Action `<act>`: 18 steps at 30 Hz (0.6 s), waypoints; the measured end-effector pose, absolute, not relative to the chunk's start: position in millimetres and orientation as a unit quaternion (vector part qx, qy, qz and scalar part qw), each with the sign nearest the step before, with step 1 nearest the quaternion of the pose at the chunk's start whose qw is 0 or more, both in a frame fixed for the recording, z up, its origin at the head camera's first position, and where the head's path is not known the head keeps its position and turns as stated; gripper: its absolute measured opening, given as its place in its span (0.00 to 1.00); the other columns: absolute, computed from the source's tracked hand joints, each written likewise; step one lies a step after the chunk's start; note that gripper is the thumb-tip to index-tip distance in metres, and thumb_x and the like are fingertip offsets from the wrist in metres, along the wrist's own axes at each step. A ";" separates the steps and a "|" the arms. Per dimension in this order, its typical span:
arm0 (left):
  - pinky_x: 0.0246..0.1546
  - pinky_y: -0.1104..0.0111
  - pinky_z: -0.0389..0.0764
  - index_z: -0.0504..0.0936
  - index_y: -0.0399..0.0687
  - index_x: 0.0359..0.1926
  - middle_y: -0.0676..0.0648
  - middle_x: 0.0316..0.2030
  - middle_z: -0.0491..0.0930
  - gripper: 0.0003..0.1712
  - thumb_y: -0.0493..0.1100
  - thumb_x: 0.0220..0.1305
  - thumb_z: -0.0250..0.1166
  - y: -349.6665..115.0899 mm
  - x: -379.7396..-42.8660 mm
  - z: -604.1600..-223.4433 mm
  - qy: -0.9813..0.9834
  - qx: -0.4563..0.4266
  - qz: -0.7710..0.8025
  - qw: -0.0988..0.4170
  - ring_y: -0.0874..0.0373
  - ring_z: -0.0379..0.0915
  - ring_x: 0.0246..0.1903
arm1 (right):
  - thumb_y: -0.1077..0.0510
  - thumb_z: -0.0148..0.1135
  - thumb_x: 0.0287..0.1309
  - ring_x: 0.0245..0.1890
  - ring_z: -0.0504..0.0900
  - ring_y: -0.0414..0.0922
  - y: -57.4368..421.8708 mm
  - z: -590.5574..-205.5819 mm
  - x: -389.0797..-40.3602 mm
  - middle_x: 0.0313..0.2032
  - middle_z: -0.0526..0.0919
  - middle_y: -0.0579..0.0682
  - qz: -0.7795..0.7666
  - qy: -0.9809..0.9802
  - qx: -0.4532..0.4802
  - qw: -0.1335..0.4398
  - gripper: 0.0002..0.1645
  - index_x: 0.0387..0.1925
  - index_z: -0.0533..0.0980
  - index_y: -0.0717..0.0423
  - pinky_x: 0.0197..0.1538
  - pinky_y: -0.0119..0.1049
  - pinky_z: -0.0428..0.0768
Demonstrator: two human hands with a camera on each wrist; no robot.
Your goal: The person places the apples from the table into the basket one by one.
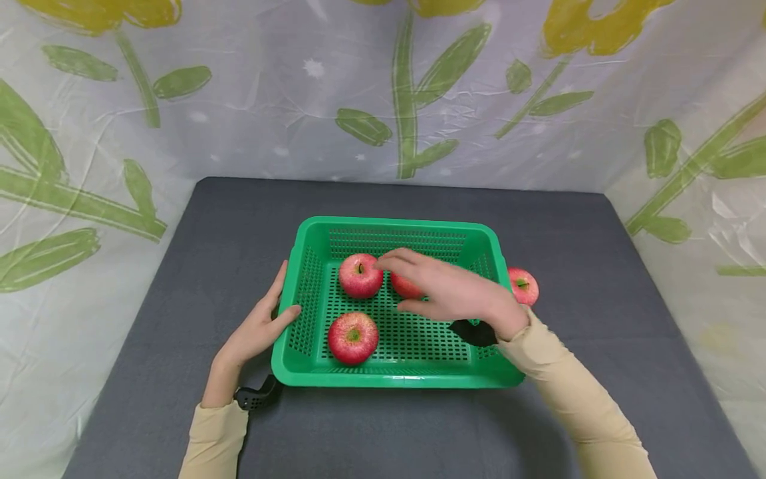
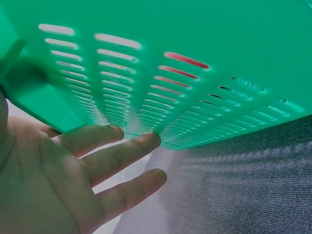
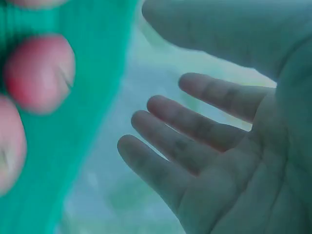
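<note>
A green plastic basket (image 1: 395, 381) with slotted walls stands on the dark table. My left hand (image 1: 258, 327) holds its left side, thumb over the rim and fingers along the outside of the wall. Inside lie a red apple (image 1: 361, 275) at the back left and another apple (image 1: 353, 338) at the front left. A third apple (image 1: 407, 287) is partly covered by my right hand (image 1: 445, 287). That hand hovers over the basket with its fingers extended, and its palm (image 3: 243, 190) holds nothing in the right wrist view.
Outside the basket, against its right side, one more apple (image 1: 524, 286) sits on the table, partly hidden. The dark tabletop (image 1: 251, 219) ends at a pale curtain (image 1: 287, 100) with flower drawings, behind and on both sides.
</note>
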State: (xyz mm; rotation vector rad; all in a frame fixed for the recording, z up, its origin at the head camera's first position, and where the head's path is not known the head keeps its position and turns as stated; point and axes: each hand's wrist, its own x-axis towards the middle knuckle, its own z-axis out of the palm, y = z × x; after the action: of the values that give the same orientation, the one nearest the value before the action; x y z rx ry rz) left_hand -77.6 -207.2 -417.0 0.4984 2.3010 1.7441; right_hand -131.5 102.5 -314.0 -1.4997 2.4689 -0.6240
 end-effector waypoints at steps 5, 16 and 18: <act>0.42 0.70 0.73 0.30 0.60 0.67 0.50 0.67 0.31 0.42 0.36 0.66 0.48 -211.4 -81.7 -428.6 0.777 0.180 0.594 0.105 0.43 0.50 0.60 | 0.58 0.61 0.51 0.55 0.64 0.43 172.6 -296.2 -137.8 0.57 0.64 0.48 -0.256 0.872 -0.417 0.003 0.34 0.60 0.61 0.55 0.50 0.39 0.68; 0.42 0.70 0.73 0.30 0.60 0.67 0.50 0.67 0.32 0.42 0.37 0.66 0.48 -211.5 -81.5 -428.7 0.776 0.179 0.596 0.106 0.44 0.55 0.58 | 0.59 0.64 0.49 0.56 0.59 0.59 268.8 -350.7 -137.0 0.57 0.59 0.62 -0.254 0.941 -0.220 0.053 0.40 0.61 0.57 0.63 0.50 0.57 0.62; 0.42 0.71 0.73 0.30 0.59 0.67 0.50 0.67 0.32 0.42 0.37 0.66 0.48 -211.8 -82.1 -429.3 0.776 0.182 0.595 0.105 0.44 0.54 0.59 | 0.54 0.66 0.47 0.57 0.57 0.61 274.2 -366.7 -137.1 0.58 0.56 0.64 -0.252 0.942 -0.207 0.081 0.44 0.62 0.55 0.64 0.50 0.58 0.61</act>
State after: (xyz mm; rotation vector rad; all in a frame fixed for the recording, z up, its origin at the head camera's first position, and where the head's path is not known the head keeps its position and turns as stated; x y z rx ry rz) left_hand -82.1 -211.8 -429.3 0.5380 2.2875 1.7533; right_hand -137.1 274.2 -366.7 -0.6181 2.8157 -0.7540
